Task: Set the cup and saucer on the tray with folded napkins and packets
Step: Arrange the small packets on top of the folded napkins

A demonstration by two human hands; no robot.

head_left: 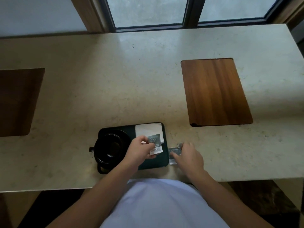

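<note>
We see the tray (pixel 162 163) near the worktop's (pixel 131 79) front edge, with bare stone beyond it up to the window. A wooden inlay (pixel 215 92) lies to the right, well apart. The black cup (pixel 108 150) sits on its saucer (pixel 120 134) at the tray's left; the white napkin (pixel 148 130) is at the rear right. Left hand (pixel 141 149) pinches a grey packet (pixel 154 143) over the tray. Right hand (pixel 187 155) grips another packet (pixel 172 151) just beside the tray's right rim.
</note>
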